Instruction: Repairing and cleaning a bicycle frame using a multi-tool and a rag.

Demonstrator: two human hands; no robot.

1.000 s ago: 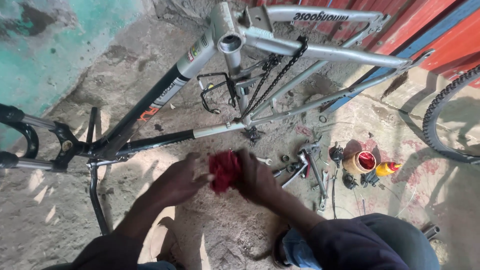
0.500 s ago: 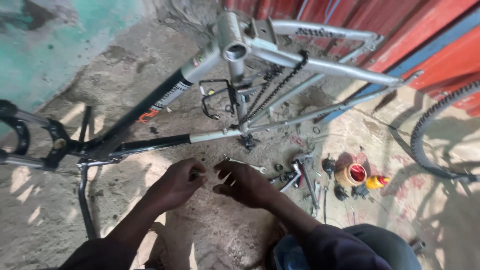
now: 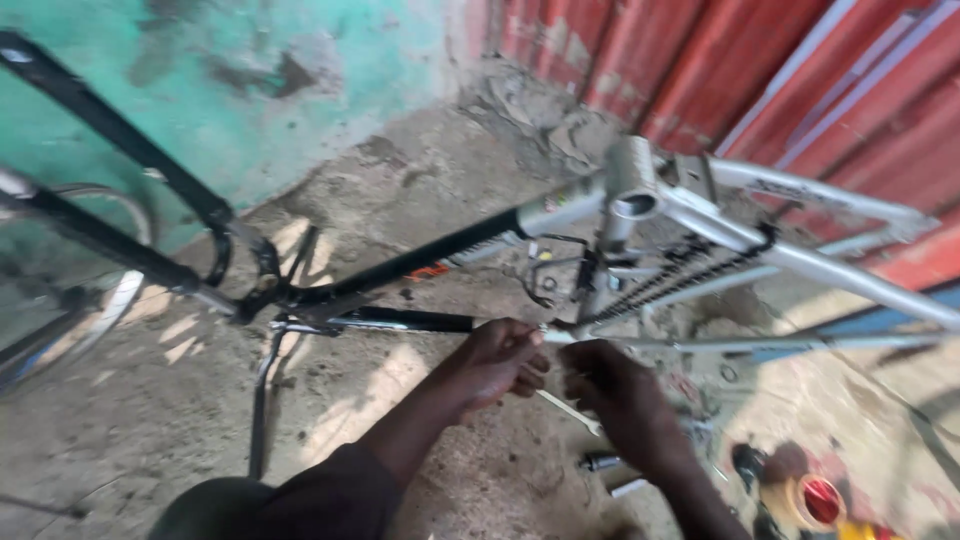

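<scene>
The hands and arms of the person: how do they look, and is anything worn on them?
Both the left hand and the right hand are bare: no gloves, rings or watch show. The forearms are uncovered too. A dark sleeve covers the left upper arm; it looks pushed up near the elbow.

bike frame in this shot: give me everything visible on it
The bike frame lies upside down over the dirt floor, with no wheels visible on it. It looks like metal: the rear tubes are silver, the front tubes black. An open silver shell sits at the top where the tubes meet, and a black chain hangs slack below it. The left hand touches a lower tube; the right hand is just below it. Motion blur hides finer detail.
</scene>
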